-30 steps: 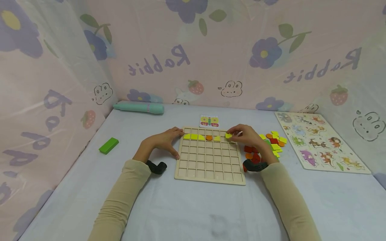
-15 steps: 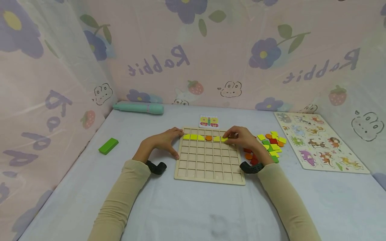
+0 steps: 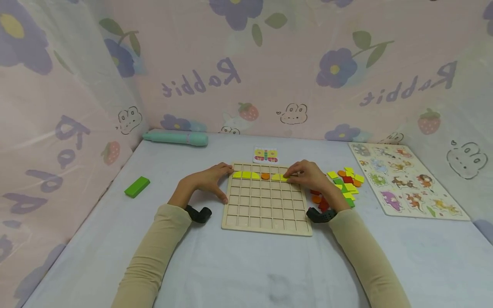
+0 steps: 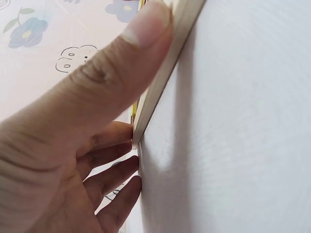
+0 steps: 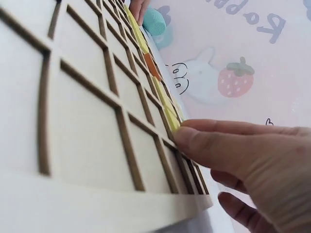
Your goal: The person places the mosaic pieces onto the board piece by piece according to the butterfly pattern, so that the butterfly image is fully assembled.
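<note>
A wooden grid board (image 3: 266, 209) lies flat in the middle of the head view. Along its second row sit several yellow tiles (image 3: 246, 174), an orange round tile (image 3: 265, 176) and a yellow curved-edge tile (image 3: 275, 176). Just right of that one, my right hand (image 3: 310, 175) pinches a yellow square tile (image 3: 284, 178) between thumb and forefinger, low in its cell; the fingertips partly cover it. My left hand (image 3: 208, 179) rests against the board's left side, thumb (image 4: 146, 29) on the edge and fingers spread near the far corner.
Behind the board lies a butterfly pattern card (image 3: 265, 155). A pile of coloured tiles (image 3: 348, 187) is to the right, partly behind my right forearm. Farther right is an animal puzzle board (image 3: 408, 179). A green block (image 3: 137, 187) and a teal marker-shaped object (image 3: 175, 137) lie left.
My right hand has moved left with the yellow square tile and lowered it into the cell beside the yellow curved-edge tile. The left hand stays at the board's edge.
</note>
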The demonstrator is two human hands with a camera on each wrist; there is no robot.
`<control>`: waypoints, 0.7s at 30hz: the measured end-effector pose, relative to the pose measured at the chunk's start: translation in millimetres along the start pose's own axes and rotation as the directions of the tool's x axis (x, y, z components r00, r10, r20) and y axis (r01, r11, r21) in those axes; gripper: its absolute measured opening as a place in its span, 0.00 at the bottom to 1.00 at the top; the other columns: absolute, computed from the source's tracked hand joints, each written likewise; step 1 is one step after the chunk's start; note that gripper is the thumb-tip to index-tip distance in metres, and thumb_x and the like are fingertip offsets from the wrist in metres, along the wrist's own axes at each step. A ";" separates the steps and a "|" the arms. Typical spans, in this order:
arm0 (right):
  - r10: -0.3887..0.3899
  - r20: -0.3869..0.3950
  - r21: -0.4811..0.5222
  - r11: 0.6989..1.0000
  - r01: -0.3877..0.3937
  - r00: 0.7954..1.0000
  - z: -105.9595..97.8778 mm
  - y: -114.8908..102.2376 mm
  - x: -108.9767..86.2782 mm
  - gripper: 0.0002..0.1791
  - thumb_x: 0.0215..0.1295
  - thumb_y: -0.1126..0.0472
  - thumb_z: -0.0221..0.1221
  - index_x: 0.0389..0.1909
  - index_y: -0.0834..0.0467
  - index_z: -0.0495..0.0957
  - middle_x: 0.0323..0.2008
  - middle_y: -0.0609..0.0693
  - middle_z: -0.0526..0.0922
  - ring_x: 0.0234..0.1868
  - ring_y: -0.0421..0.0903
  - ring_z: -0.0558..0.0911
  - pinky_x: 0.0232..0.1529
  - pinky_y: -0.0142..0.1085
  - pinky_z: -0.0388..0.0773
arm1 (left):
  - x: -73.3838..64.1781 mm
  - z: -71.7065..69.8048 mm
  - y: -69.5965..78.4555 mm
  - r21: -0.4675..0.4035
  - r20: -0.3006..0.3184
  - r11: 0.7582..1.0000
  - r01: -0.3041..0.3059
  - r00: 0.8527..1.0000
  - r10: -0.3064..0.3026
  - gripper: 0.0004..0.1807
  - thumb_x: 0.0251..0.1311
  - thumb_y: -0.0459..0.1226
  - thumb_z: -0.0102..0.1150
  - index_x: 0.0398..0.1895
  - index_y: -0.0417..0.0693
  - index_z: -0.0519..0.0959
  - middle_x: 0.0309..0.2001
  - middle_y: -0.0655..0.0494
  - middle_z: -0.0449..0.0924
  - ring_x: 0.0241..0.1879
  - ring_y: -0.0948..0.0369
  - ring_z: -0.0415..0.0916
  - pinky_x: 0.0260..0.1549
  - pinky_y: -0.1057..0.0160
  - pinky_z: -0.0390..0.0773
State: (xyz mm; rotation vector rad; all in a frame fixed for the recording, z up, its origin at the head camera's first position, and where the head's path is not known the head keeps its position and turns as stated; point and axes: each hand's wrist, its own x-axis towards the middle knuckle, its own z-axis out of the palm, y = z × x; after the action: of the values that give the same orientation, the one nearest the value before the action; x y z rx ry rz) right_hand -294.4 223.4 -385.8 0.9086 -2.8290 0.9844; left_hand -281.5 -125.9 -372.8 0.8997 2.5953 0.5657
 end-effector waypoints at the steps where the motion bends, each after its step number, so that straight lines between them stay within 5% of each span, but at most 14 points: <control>1: -0.016 -0.004 -0.005 1.000 0.016 1.000 0.3 0.4 0.3 0.06 0.53 0.63 0.67 0.33 0.56 0.86 0.38 0.50 0.85 0.44 0.49 0.77 0.44 0.44 0.71 | -0.1 0.0 -0.2 0.000 0.000 1.000 0.001 1.000 -0.001 0.55 0.37 0.51 0.76 0.68 0.42 0.58 0.69 0.48 0.54 0.70 0.51 0.47 0.67 0.51 0.52; 8: -0.041 -0.012 0.009 0.999 0.041 0.999 2.4 3.6 -0.2 0.06 0.54 0.64 0.66 0.34 0.57 0.86 0.40 0.51 0.85 0.47 0.50 0.77 0.46 0.47 0.73 | -2.0 0.3 0.3 -0.001 -0.007 1.000 -0.006 1.000 0.006 0.54 0.37 0.50 0.76 0.68 0.41 0.59 0.68 0.47 0.54 0.69 0.51 0.48 0.67 0.51 0.53; 14: 0.074 -0.062 0.022 0.997 -0.073 0.995 -5.6 3.6 -8.4 0.07 0.59 0.62 0.62 0.38 0.56 0.84 0.42 0.51 0.82 0.43 0.49 0.76 0.43 0.43 0.74 | -1.7 0.6 1.0 -0.003 -0.006 1.000 -0.008 1.000 0.008 0.54 0.37 0.50 0.76 0.68 0.41 0.59 0.68 0.47 0.54 0.70 0.51 0.48 0.67 0.52 0.52; 17: 0.181 -0.153 -0.010 0.983 -0.184 0.972 -14.8 10.9 -15.2 0.10 0.63 0.59 0.60 0.42 0.58 0.82 0.41 0.53 0.80 0.40 0.49 0.75 0.40 0.41 0.75 | -1.2 0.3 0.8 -0.001 -0.008 1.000 -0.008 1.000 0.008 0.54 0.37 0.50 0.76 0.68 0.41 0.59 0.68 0.47 0.54 0.70 0.51 0.48 0.67 0.52 0.52; 21: 0.292 -0.300 -0.076 0.942 -0.327 0.908 -30.5 28.3 -27.8 0.12 0.64 0.58 0.58 0.42 0.62 0.80 0.38 0.58 0.78 0.38 0.51 0.75 0.35 0.38 0.73 | -1.0 -0.2 0.8 0.001 -0.007 1.000 -0.004 1.000 0.004 0.54 0.37 0.50 0.76 0.68 0.41 0.59 0.69 0.46 0.53 0.70 0.50 0.47 0.67 0.51 0.52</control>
State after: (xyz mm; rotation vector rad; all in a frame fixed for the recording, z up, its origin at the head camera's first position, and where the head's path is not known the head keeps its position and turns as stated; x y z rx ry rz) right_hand -291.6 273.3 -382.6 0.2768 -2.7898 0.8639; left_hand -280.4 -126.0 -372.0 0.9053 2.6005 0.5696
